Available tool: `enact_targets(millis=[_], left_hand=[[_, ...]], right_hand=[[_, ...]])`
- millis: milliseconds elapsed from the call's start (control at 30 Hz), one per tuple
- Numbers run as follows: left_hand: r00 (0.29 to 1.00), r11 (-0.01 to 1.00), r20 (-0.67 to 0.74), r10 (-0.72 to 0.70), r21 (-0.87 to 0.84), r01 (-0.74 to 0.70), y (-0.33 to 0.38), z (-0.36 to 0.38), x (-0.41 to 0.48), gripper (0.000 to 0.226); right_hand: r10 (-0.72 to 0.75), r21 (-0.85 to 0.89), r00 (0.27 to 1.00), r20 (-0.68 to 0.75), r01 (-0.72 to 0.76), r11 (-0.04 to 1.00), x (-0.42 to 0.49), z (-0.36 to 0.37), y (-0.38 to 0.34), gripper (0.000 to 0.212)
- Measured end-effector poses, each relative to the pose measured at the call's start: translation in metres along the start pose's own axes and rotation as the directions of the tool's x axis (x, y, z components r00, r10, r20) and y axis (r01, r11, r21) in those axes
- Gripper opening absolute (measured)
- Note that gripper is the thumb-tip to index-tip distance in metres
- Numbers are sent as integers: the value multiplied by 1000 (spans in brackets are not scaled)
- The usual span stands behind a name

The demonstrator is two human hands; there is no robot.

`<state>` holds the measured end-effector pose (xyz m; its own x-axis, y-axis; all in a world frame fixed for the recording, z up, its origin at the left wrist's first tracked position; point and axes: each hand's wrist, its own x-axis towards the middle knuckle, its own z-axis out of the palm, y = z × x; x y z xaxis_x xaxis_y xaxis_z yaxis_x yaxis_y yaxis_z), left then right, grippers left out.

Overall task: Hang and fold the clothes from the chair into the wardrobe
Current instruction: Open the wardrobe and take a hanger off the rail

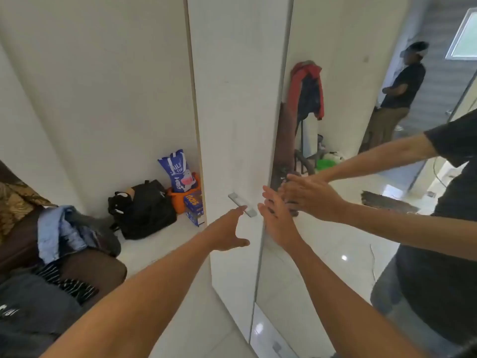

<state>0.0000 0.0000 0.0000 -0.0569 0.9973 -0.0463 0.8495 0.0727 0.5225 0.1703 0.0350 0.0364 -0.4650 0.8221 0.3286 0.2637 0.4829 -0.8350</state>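
1. We're looking down at a glossy white tiled floor [165,244], with a plain white wall [103,99] behind on the left.
2. Dead centre stands the wardrobe [232,104]: a tall white door, closed, with a small silver handle [235,198] low on it. Just right of it is a mirror door [309,270].
3. The mirror throws back the person's own arms and dark shirt. It also reflects a red jacket [304,86] hanging far back and another person standing at the far right.
4. The left hand [227,231] is stretched out with the fingers straight and the thumb spread, gripping nothing. Its fingertips are right at the handle, though I can't tell if they touch it.
5. The right hand [277,218] is flat and slack, fingers straight, holding nothing. It sits at the edge where the white door meets the mirror.
6. Now the clothes [62,228]: they're heaped on the brown chair [103,267] at the near left, well apart from the wardrobe. There's a crumpled light blue shirt on top, dark grey pieces beside and below it, and a black-and-white striped piece nearer the camera.
7. A brown and gold patterned cloth [15,202] lies at the far left edge.
8. On the floor against the wall is a black bag [147,213]. Just right of it, an orange bag [178,200] holds an upright blue and white sack [176,169].
9. A blue box [195,206] stands in front of the orange bag, beside the wardrobe.
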Motion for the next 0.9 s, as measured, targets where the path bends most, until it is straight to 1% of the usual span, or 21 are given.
enact_targets(millis=[67, 100, 133, 167, 200, 233, 267, 300, 333, 367, 467, 567, 633, 667, 700, 733, 767, 800, 833, 867, 900], left_hand=[[1000, 1000, -19, 17, -23, -18, 1, 4, 18, 109], [1000, 999, -12, 13, -29, -14, 0, 7, 24, 111], [1000, 1000, 0, -2, -29, 2, 3, 7, 29, 112], [1000, 1000, -1, -3, -27, 3, 2, 9, 37, 113], [1000, 1000, 9, -9, -15, 9, 4, 11, 41, 114], [1000, 1000, 14, 5, 0, -5, 3, 14, 47, 116], [1000, 1000, 16, 22, 18, -22, 3, 16, 51, 119], [999, 999, 26, 30, 25, -31, 0, 20, 56, 122], [999, 999, 37, 31, 23, -32, 0, 22, 58, 124], [999, 999, 33, 33, 21, -34, -1, 25, 61, 126], [999, 999, -19, 41, 37, -41, -1, 29, 64, 128], [997, 997, -45, 59, 52, -56, -5, 28, 67, 127], [997, 996, -51, 61, 67, -58, -7, 26, 68, 127], [997, 996, -50, 60, 70, -56, -7, 26, 68, 127], [997, 996, -53, 60, 74, -56, -7, 27, 69, 126], [997, 996, -58, 54, 78, -49, -7, 27, 69, 126], [997, 996, -65, 52, 79, -47, -8, 27, 70, 125], [996, 996, -68, 49, 80, -44, -9, 27, 70, 124], [996, 995, -72, 51, 87, -44, -9, 27, 69, 124], [996, 994, -73, 51, 97, -43, -10, 26, 66, 123], [995, 994, -81, 49, 106, -41, -12, 26, 62, 123]], right_hand=[[-107, -249, 993, -57, 89, 964, 38, -6, 68, 44], [-170, -419, 984, 58, 179, 890, 56, -16, 111, 44], [-267, -539, 961, 65, 259, 802, 81, -29, 168, 46], [-336, -628, 933, 126, 337, 701, 101, -43, 205, 48], [-434, -619, 880, 192, 452, 642, 107, -61, 222, 49], [-392, -628, 860, 326, 507, 590, 109, -67, 209, 50], [-409, -667, 841, 354, 534, 520, 101, -76, 168, 51], [-420, -650, 818, 393, 570, 502, 92, -86, 123, 54], [-431, -668, 773, 465, 626, 402, 91, -86, 120, 57], [-382, -697, 773, 507, 628, 346, 91, -88, 120, 57], [-254, -768, 852, 457, 522, 371, 95, -76, 118, 65], [-321, -758, 742, 588, 644, 100, 97, -72, 141, 59], [-285, -800, 809, 514, 572, 183, 97, -75, 127, 63], [-258, -801, 845, 468, 529, 280, 100, -69, 127, 64], [-209, -797, 860, 466, 510, 323, 100, -73, 123, 60], [-218, -774, 829, 516, 560, 295, 96, -78, 120, 57], [-250, -735, 763, 596, 644, 213, 99, -82, 131, 58], [-288, -679, 741, 607, 672, 297, 95, -81, 125, 59], [-286, -671, 783, 552, 621, 406, 96, -77, 128, 58], [-253, -654, 885, 391, 460, 601, 92, -56, 129, 53], [-181, -552, 958, 223, 277, 786, 82, -36, 124, 50]])
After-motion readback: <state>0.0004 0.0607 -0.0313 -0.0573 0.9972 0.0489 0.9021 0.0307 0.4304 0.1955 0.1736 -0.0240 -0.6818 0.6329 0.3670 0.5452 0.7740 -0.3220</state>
